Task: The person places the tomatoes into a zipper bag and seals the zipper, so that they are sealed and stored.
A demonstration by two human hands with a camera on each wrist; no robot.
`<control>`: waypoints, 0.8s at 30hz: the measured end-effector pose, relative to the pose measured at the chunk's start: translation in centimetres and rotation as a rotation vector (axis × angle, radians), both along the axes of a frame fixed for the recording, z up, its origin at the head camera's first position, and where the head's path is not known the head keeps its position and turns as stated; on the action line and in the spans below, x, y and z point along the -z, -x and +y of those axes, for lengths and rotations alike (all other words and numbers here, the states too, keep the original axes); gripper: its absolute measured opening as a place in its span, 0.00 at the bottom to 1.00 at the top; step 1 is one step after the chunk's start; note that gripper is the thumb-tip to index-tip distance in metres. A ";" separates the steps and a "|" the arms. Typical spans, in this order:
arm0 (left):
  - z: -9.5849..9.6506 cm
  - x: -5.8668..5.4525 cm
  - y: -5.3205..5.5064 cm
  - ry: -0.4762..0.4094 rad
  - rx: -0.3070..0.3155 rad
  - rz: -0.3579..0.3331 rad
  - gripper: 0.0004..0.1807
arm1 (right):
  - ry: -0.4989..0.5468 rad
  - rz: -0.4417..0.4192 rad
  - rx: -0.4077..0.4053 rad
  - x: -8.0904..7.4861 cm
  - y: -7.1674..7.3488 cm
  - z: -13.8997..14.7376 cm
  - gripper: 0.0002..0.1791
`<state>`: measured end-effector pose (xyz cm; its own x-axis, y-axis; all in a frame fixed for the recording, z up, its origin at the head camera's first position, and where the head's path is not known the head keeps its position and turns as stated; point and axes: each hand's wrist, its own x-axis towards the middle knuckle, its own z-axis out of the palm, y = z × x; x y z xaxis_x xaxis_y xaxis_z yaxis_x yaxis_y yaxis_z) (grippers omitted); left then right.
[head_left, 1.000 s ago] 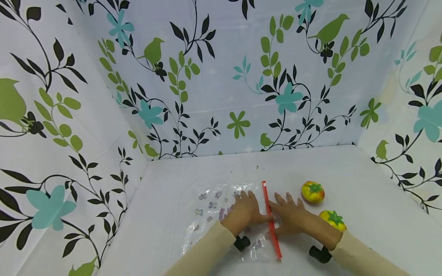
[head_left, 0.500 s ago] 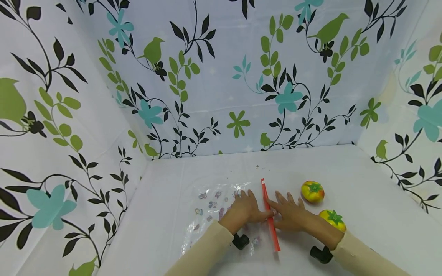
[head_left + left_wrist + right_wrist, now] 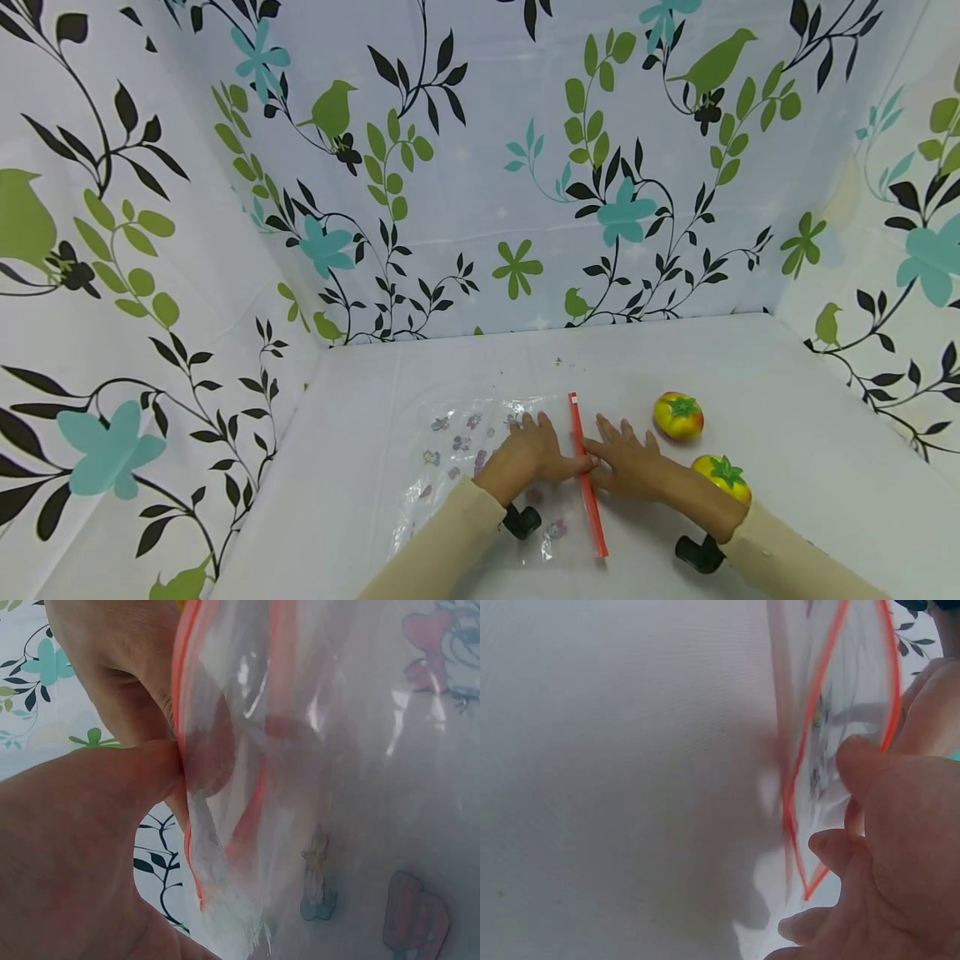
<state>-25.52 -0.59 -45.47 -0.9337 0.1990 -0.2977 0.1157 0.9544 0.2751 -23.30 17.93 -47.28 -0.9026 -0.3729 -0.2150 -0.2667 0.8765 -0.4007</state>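
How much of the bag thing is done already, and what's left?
Done: the clear bag is spread on the white table, and its red-edged mouth gapes open.
In hand: the left hand and the right hand both have their thumbs at that mouth.
Maybe left: the farther yellow tomato-like thing and the nearer one lie outside the bag, so perhaps they go in.

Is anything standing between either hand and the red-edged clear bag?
Nothing visible: the left hand and right hand both reach the clear bag, at its red edge. The far yellow fruit and near yellow fruit lie off to the right.
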 end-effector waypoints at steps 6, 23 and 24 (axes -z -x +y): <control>0.0 0.1 0.2 0.030 0.025 0.012 0.63 | -0.034 0.009 -0.001 0.5 -0.2 -0.4 0.36; -2.4 0.7 -0.2 -0.002 0.017 0.088 0.58 | -0.031 0.037 0.025 0.7 -0.2 -0.5 0.50; -2.7 0.7 -0.3 0.005 0.018 0.093 0.58 | -0.031 0.036 0.023 0.6 -0.1 -0.5 0.51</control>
<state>-25.26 -3.26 -46.16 -0.9536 0.2149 -0.2108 0.1580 0.9534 0.2572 -23.15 17.40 -47.93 -0.9181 -0.3458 -0.1937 -0.2600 0.8943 -0.3641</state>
